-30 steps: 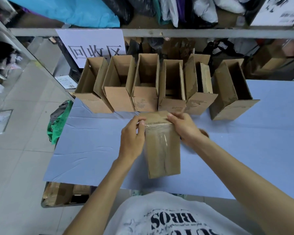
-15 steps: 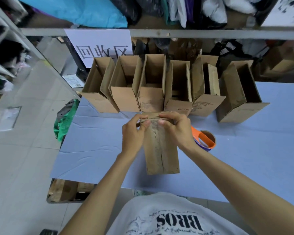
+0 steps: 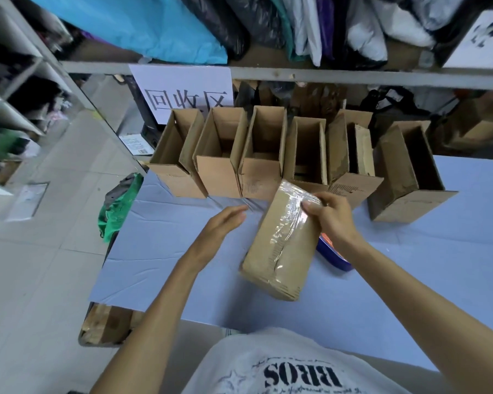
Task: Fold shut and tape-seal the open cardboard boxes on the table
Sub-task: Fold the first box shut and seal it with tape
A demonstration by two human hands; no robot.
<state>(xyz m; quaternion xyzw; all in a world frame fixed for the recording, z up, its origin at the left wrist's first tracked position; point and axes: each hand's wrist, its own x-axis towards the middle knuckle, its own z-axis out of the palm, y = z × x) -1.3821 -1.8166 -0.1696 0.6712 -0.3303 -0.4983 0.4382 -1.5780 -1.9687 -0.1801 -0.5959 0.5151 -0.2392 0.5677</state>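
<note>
1. The taped box (image 3: 279,240) is in my right hand (image 3: 332,217), fingers curled round its far end, and it's tilted over the blue table (image 3: 165,251) right in front of me.
2. My left hand (image 3: 222,223) is off it, fingers straight and loose, a bit to the box's left.
3. The tape dispenser (image 3: 332,257) pokes out under my right wrist.
4. Six open boxes (image 3: 256,180) stand in a row behind.

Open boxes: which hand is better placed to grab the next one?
Probably left. The left hand is free, fingers straight, close to the row of open boxes; the right hand grips the taped box.
</note>
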